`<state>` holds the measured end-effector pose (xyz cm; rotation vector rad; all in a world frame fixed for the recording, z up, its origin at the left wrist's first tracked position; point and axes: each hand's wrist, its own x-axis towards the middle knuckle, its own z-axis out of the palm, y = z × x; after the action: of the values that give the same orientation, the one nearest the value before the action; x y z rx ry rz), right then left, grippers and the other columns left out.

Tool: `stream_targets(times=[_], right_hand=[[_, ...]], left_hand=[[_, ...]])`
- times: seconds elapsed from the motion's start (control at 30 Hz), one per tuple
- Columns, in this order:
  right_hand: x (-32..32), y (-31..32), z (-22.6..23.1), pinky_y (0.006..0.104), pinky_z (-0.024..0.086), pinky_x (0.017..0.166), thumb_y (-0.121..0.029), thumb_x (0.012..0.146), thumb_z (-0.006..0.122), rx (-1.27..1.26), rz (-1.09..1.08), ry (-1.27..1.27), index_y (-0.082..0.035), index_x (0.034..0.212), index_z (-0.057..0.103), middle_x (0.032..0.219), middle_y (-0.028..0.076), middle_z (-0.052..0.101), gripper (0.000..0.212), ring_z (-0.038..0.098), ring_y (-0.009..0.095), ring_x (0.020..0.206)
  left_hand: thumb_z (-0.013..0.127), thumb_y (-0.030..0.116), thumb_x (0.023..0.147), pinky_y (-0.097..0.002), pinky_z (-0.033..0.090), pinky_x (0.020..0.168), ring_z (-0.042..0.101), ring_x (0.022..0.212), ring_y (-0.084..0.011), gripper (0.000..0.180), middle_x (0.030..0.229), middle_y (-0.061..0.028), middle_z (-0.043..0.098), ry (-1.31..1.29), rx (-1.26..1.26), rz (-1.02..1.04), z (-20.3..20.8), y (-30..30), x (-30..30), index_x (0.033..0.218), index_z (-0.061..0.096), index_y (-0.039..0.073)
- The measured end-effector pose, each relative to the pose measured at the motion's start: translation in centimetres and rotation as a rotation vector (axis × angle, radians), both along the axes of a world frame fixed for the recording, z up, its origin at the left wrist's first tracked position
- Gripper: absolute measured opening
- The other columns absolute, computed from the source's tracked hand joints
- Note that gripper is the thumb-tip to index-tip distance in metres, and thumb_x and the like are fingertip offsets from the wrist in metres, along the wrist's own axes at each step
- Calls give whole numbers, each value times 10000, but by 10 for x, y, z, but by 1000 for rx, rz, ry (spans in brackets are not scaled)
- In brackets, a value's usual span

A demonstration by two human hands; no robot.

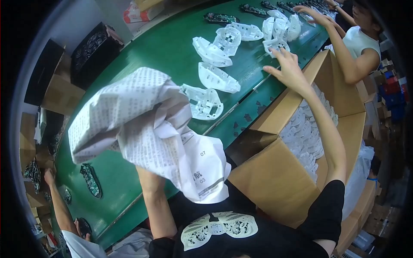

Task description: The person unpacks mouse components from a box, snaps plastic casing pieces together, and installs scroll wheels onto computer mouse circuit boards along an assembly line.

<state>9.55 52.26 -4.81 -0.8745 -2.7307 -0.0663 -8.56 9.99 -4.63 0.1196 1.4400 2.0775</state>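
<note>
A large crumpled sheet of printed paper [150,124] is held up over the green belt-like table, and my left forearm [155,202] rises behind it. The paper hides the fingers of my left hand. My right hand [288,71] stretches over the table with fingers apart, its fingertips beside a white plastic shell [276,46]; whether they touch cannot be made out. More white shells lie in a loose line, among them a cut-out shell [204,103] near the paper and a curved shell [218,78] beyond it.
An open cardboard box [262,180] full of white plastic parts [303,133] stands under my right arm. Dark circuit-board assemblies [221,18] line the far table, with another assembly [90,180] at left. Co-workers sit at right [363,47] and lower left [64,210].
</note>
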Motion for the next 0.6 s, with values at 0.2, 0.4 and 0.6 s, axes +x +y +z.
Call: stream_targets(times=[0.2,0.4,0.6], right_hand=[[-45,-54,14,495,373,1130,-290,916,710,-225,208,39,-99,1470,452,1465,275,449,641,365,470,1371],[-10,-90,59,463,427,1082,-118,881,645,-73,326,189,-25,1332,541,1337,231,561,472,479,406,1301],[67,-95,57,423,462,1019,5,848,533,-614,287,76,-13,1131,646,1060,142,700,305,622,329,1101]], left_hand=[[781,18,736,-353,443,1030,585,1179,-232,788,1320,-149,567,137,-135,-340,13,-26,26,1413,378,0],[790,6,678,-366,452,1021,605,1189,-275,906,1275,-202,597,611,-325,-751,48,-20,52,1435,294,38],[754,-3,687,-388,545,906,703,1057,-386,763,1125,-222,700,716,-459,-695,36,-33,58,1370,414,25]])
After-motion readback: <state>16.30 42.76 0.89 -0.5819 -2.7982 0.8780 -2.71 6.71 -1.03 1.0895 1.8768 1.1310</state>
